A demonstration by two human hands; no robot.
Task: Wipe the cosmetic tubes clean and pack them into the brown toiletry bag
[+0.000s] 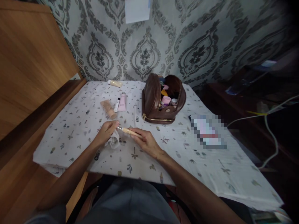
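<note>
My right hand (147,141) is closed round the back part of a slim pale-yellow cosmetic stick (128,130) with a silvery section towards its left end. I cannot tell whether it is a brush or a tube. My left hand (106,132) pinches a crumpled white tissue (113,140) at that left end, and its fingers hide the tip. Just beyond the left hand lie a beige squeeze tube (108,109), a small white tube with a dark cap (117,105) and a pink tube (122,102).
An unzipped brown cosmetic bag (151,101) full of small containers stands at the back. A cream tube (115,83) lies near the wall. A pixelated flat object (207,130) rests at right on the patterned white tablecloth (149,168). A white cable (277,140) hangs beyond the right edge.
</note>
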